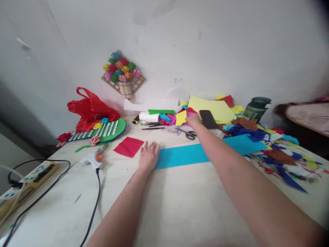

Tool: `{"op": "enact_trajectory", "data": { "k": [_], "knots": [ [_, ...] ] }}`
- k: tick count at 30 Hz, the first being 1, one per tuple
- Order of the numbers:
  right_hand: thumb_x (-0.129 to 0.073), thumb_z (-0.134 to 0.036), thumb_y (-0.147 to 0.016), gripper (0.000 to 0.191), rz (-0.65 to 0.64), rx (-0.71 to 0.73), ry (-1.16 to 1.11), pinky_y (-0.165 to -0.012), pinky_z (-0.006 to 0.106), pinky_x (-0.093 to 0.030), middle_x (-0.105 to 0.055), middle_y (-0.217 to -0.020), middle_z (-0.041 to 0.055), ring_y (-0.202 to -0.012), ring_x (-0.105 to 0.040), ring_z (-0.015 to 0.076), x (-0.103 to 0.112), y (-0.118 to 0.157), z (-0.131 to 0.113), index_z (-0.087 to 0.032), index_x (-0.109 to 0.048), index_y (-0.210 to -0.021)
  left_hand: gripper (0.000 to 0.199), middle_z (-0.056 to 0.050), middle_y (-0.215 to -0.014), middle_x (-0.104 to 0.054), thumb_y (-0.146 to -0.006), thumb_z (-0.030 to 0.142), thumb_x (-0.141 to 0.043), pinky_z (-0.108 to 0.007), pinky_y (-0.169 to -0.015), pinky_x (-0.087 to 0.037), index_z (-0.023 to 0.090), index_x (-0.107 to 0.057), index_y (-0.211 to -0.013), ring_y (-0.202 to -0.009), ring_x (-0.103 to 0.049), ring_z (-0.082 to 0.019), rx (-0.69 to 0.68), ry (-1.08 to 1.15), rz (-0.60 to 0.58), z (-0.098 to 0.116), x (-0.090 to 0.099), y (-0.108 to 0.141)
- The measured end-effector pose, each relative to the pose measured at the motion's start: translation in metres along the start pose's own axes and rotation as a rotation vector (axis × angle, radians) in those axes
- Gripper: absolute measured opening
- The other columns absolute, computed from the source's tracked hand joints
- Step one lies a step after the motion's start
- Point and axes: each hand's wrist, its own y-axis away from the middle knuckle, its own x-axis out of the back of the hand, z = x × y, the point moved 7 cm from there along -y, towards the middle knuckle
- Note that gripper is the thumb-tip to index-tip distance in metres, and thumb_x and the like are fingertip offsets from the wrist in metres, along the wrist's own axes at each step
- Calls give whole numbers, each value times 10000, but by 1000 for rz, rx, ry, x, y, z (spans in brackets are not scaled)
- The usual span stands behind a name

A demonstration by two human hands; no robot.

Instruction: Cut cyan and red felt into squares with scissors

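A long strip of blue crepe paper (183, 156) runs across the table, its right end on the heap of scraps. My left hand (149, 155) lies flat on the strip's left end, fingers spread. Beside it is a red paper square (129, 146). My right hand (193, 120) reaches over the strip to the back, its fingers closed at the edge of a small yellow paper piece (181, 118). Pink paper (191, 112) is just behind these fingers. Black-handled scissors (190, 135) lie just in front of my right hand, and a phone (208, 119) lies to its right.
A glue gun (94, 158) with its cord and a power strip (31, 183) are at left. Behind stand a green flower craft (110, 132) and a red bag (89, 109). Paper scraps (282, 156) and a green bottle (257, 109) are at right.
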Motion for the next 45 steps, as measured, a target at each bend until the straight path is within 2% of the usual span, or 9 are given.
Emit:
{"op": "enact_trajectory", "data": {
  "k": [5, 12, 19, 23, 27, 30, 35, 41, 45],
  "knots": [
    [-651, -272, -684, 126, -6, -65, -20, -769, 339, -482, -641, -934, 118, -944, -594, 256, 11, 11, 0, -166, -636, -750, 513, -20, -1393, -405, -917, 420, -237, -430, -1098, -133, 175, -463, -1307, -1366, -141, -250, 3, 36, 3, -1, 0, -1],
    [-560, -149, -710, 60, -19, -233, -775, -534, 286, -517, -612, -634, 31, -617, -627, 172, 17, 39, 2, -187, -513, -715, 493, -47, -1365, -441, -909, 416, -279, -474, -1090, -122, 166, -504, -1268, -1358, -162, -274, -13, 99, 54, -4, 0, -1],
    [-503, -156, -626, 45, -390, -20, -1262, -530, 286, -484, -594, -636, 7, -584, -580, 151, 15, 87, -11, -187, -483, -651, 374, -131, -1178, -596, -873, 382, -419, -386, -1018, -317, 149, -617, -1088, -1180, -479, -256, -60, 615, 252, 0, 29, 2],
    [-534, -172, -549, 79, -717, 79, -1260, -480, 228, -396, -496, -519, -33, -498, -484, 108, 5, 139, -15, -180, -457, -560, 655, -146, -1086, -615, -777, 470, -567, -349, -750, -501, 154, -385, -1321, -827, -641, -199, 85, 1324, -9, 5, 18, 4],
    [-555, -144, -525, 82, -927, 99, -1190, -499, 231, -393, -550, -545, -17, -515, -501, 113, -6, 177, -19, -169, -485, -560, 827, 24, -637, -551, -579, 332, -778, -212, -526, -450, 114, -423, -1293, -537, -527, -85, 87, 1435, -205, 13, 8, 12],
    [-598, -209, -622, 88, -880, -12, -1110, -481, 229, -411, -575, -545, -9, -509, -528, 121, -12, 186, -17, -173, -518, -621, 797, 115, -485, -318, -511, 271, -807, -166, -431, -325, 67, -507, -1220, -423, -359, -32, 61, 1348, -84, 2, 8, 12],
    [-474, -495, -808, 345, -777, -236, -1042, -457, 275, -488, -639, -601, 54, -527, -596, 161, -24, 206, -8, -165, -567, -774, 831, 121, -507, -251, -542, 289, -774, -172, -423, -236, 113, -458, -1289, -427, -292, -24, 62, 1222, 177, -22, 9, 6],
    [-665, -164, -686, 96, -489, -176, -947, -382, 225, -490, -644, -589, 16, -495, -588, 132, -26, 214, -5, -138, -582, -729, 819, 109, -505, -387, -573, 363, -762, -164, -462, -341, 134, -446, -1293, -450, -412, -42, 65, 1065, 122, -23, 15, 7],
    [-628, -102, -683, 85, -391, -127, -980, -352, 204, -472, -664, -646, 21, -518, -604, 134, -21, 211, -10, -129, -601, -758, 550, 14, -574, -569, -783, 507, -518, -208, -483, -431, 123, -516, -1177, -461, -541, -93, 218, 994, 132, -45, 31, 12]
  ]
}}
